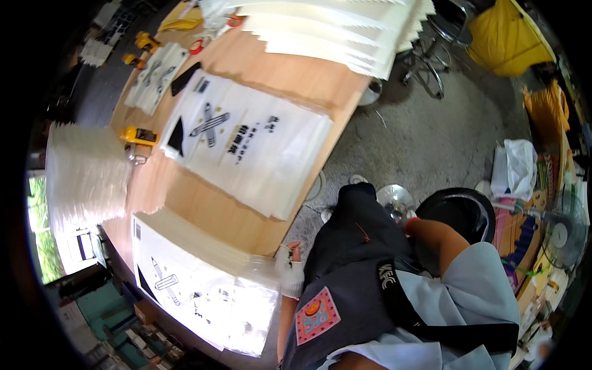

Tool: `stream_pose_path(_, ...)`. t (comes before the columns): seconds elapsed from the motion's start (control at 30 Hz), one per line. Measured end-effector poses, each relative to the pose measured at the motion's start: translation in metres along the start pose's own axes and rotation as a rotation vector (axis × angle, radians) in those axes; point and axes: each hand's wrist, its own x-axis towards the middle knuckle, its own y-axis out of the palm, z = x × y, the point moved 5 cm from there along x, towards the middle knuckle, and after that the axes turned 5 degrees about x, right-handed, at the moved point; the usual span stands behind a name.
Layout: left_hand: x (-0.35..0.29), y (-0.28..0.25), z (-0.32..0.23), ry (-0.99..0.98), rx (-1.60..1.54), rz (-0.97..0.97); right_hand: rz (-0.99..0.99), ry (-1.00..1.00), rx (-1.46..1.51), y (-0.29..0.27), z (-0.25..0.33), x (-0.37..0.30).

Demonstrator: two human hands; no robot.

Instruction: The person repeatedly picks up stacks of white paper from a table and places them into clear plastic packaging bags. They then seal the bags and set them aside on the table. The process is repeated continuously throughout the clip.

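Wood, pale brown, makes the big table (197, 200) ahead and to the left of both hands. Far ahead of the hands is a big pile of cream sheets (320, 31). Just left of the left hand (290, 268) lies a stack of clear bags (185, 290) with a pencil picture. Ahead of that hand is a flat white stack (259, 160) with crossed pencils. Near the right hand (410, 221) sit a round black thing (456, 216) and a smaller shiny metal thing (396, 196). The hands are well apart. The left one wears a white glove, its fingers bent; I can't tell if it touches the bags. I can't tell what the right one holds. Far past the left hand are a yellow bottle (139, 135) and a thin black phone (185, 79).
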Motion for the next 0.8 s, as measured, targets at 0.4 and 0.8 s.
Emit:
stream_pose_path(0.4, -0.006, 0.018, 0.03, -0.14, -0.197, 0.182, -0.101, -0.261, 0.442, -0.087, 0.072, 0.04)
stream_pose_path(0.8, 0.008, 0.045, 0.031, -0.274, -0.133, 0.202, -0.094, -0.156, 0.454, -0.128, 0.008, 0.048)
